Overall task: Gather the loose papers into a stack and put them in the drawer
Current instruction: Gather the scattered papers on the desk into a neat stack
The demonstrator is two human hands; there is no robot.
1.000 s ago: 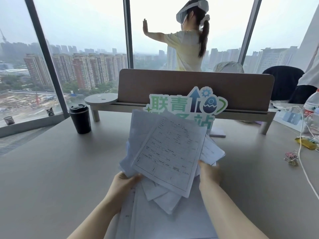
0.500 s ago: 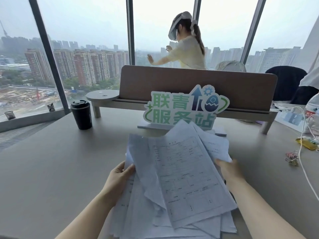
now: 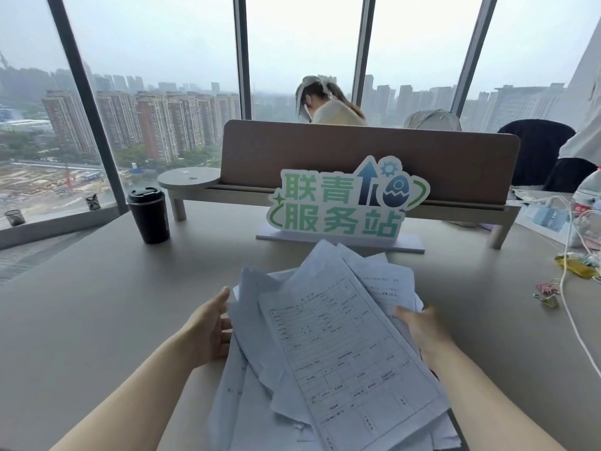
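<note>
Head: papers [image 3: 341, 346] (btm cut off)

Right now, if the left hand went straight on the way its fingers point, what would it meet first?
Probably the papers: the left hand already touches their left edge. Beyond them stands the sign, though depth is unclear.

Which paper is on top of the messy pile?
The sheet with the printed table, lying slanted between the hands; the other papers poke out beneath it.
</note>
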